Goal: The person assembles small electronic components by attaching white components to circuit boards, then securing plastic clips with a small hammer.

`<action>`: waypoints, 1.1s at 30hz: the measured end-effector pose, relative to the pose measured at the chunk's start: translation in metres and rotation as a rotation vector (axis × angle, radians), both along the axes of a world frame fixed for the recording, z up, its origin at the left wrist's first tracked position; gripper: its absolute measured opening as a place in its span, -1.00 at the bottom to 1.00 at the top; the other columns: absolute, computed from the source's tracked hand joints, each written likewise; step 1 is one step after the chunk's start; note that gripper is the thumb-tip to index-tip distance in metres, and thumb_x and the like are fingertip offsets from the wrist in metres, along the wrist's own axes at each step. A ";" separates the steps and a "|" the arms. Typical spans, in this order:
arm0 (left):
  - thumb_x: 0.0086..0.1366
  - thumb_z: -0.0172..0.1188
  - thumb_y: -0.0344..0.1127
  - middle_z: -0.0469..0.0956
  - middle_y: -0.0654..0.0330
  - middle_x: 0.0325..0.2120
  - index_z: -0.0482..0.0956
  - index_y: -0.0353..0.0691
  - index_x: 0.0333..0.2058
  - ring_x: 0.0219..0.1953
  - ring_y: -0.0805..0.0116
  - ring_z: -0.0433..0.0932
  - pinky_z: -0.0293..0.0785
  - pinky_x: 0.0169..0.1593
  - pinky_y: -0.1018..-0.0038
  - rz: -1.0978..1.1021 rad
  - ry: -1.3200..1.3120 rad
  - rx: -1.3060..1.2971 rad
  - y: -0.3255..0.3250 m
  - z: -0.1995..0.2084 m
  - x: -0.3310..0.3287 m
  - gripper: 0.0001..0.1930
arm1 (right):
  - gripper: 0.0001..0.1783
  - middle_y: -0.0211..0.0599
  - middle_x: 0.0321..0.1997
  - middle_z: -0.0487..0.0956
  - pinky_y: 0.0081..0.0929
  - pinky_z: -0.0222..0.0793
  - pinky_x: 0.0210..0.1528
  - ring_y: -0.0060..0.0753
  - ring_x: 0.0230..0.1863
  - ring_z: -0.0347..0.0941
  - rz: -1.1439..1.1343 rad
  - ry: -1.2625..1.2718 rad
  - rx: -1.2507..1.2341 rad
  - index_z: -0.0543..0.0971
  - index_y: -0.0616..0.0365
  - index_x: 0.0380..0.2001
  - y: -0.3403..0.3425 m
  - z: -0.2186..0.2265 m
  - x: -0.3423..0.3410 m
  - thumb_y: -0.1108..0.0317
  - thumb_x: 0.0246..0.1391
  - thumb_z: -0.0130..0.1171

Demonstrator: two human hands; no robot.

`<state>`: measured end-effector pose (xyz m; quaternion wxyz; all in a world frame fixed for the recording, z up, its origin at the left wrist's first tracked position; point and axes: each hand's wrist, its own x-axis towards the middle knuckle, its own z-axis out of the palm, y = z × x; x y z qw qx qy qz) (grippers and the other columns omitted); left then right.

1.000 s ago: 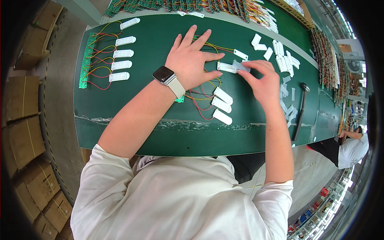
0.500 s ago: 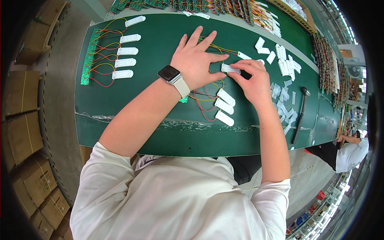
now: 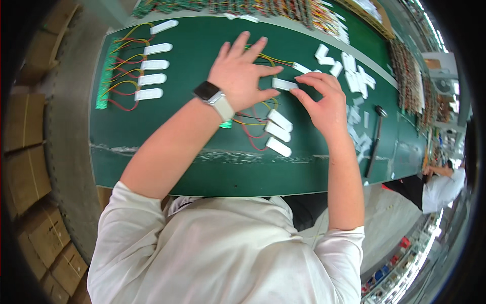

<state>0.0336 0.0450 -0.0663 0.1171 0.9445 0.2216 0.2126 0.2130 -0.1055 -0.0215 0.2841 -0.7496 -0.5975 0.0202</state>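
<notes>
My left hand (image 3: 238, 73) lies palm down with fingers spread over a wired green circuit strip (image 3: 226, 124), most of which it hides. Red, yellow and black wires run out from under it to several white rounded tabs (image 3: 278, 130). Another white piece (image 3: 283, 84) sits between my hands, close to the left thumb. The thumb and fingertips of my right hand (image 3: 320, 99) close on its right end. Just beyond the right fingers is one more wired white tab (image 3: 302, 68), partly covered by them.
At the left lies a green circuit strip (image 3: 105, 76) with several wired white tabs (image 3: 155, 65). To the right are loose white pieces (image 3: 349, 63), clear film pieces (image 3: 360, 142) and a black-handled hammer (image 3: 374, 144). Wired boards (image 3: 202, 7) line the far edge. A person (image 3: 441, 187) sits at right.
The view has shifted slightly, moving the table's things a little leftward. My right fingertips have slid toward the right end of the white piece. My left hand stays spread in place.
</notes>
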 end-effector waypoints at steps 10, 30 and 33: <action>0.19 0.35 0.25 0.19 0.19 0.49 0.69 0.43 0.13 0.53 -0.03 0.05 0.03 0.52 -0.07 0.050 0.083 -0.025 0.005 0.002 -0.012 -0.49 | -0.22 0.01 -0.15 0.68 -0.15 0.47 0.06 0.02 -0.12 0.62 -1.086 -0.044 -0.278 0.58 0.24 0.06 -0.217 -0.011 0.131 -0.27 0.08 0.38; 0.18 0.34 0.29 0.23 0.15 0.48 0.68 0.46 0.13 0.53 -0.10 0.04 0.05 0.51 -0.08 0.059 0.026 -0.018 0.001 -0.003 -0.008 -0.47 | -0.56 -0.46 -0.56 0.42 -0.67 0.05 -0.73 -0.69 -0.69 0.24 -0.364 1.256 0.164 0.49 0.41 0.15 -0.206 0.021 -0.005 0.24 0.41 0.17; 0.18 0.32 0.30 0.22 0.14 0.48 0.67 0.46 0.14 0.53 -0.12 0.04 0.05 0.51 -0.09 0.049 0.025 -0.008 0.001 -0.005 -0.006 -0.47 | -0.64 -0.43 -0.51 0.50 -0.68 0.18 -0.66 -0.66 -0.65 0.34 -0.389 1.087 0.017 0.51 0.40 0.15 -0.169 0.013 -0.040 0.41 0.39 0.13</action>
